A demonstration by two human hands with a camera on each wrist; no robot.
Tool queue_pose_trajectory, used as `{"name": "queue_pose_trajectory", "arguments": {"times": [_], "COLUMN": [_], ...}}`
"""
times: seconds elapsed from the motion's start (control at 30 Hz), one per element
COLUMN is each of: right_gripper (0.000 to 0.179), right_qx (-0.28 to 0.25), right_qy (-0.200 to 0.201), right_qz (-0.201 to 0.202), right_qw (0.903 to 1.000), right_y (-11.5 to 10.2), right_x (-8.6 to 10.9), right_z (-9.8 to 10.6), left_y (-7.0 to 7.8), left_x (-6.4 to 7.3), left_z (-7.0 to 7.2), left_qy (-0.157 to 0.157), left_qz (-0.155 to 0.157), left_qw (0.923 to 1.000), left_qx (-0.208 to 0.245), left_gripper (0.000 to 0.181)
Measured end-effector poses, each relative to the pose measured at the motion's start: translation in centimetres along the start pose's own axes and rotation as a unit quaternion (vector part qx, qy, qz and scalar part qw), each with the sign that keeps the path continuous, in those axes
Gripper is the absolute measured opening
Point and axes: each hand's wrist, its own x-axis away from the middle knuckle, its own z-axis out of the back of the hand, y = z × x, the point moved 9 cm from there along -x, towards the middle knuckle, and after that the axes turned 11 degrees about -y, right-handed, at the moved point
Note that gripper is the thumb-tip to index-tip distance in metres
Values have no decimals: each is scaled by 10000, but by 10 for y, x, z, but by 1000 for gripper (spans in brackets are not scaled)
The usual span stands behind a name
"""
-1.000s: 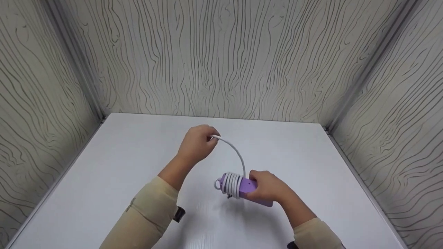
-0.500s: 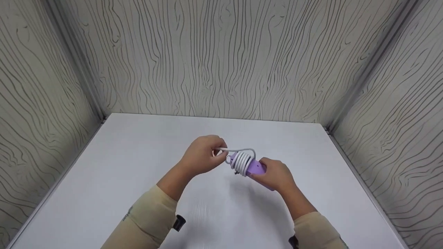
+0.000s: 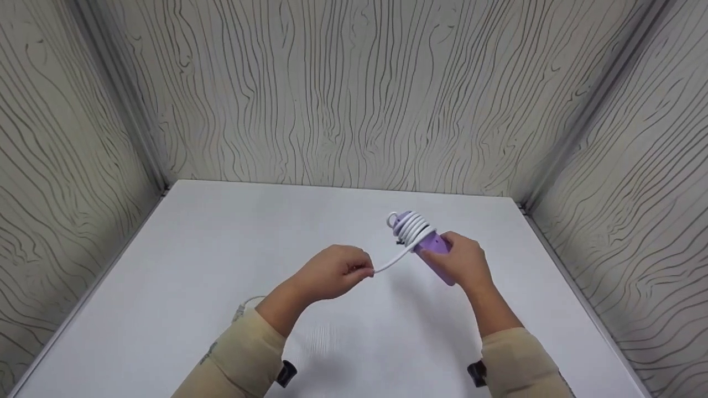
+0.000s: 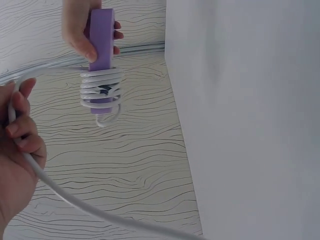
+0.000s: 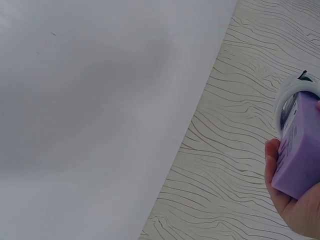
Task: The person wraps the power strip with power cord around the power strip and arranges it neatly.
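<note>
My right hand (image 3: 467,260) grips a purple power strip (image 3: 436,246), holding it tilted above the table with its far end up. White cord (image 4: 101,87) is wound in several turns around that far end, and a small loop sticks out at the tip. From the turns, a stretch of cord (image 3: 395,260) runs down to my left hand (image 3: 335,271), which pinches it between thumb and fingers. In the left wrist view the rest of the cord trails past the palm. Printed markings show on the strip's side (image 5: 295,135) in the right wrist view.
The white table (image 3: 232,237) lies under both hands. Wood-patterned panels (image 3: 343,94) stand behind it and at both sides, with grey metal corner posts (image 3: 119,94). A bit of cord (image 3: 254,300) shows beside my left sleeve.
My right hand has moved the power strip up and to the right, tilting it more upright. My left hand has come down and to the right, drawing the cord across the strip's near side.
</note>
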Motion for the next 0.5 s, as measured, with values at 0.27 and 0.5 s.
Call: {"name": "queue_pose_trajectory", "arguments": {"times": [0.27, 0.5], "right_gripper": [62, 65], "right_qx": [-251, -339], "right_qy": [96, 167], "right_qz": [274, 325], "right_qw": [9993, 9988], "right_y": [-5, -16], "right_x": [6, 12], "right_z": [9, 10], "left_y": [-31, -56], "left_x": [2, 6], "left_z": [-28, -52], "left_qy": [-761, -1019], "left_qz": [447, 941], "left_qw": [9955, 9844], "left_qx": [345, 1081], "left_gripper": [8, 6]}}
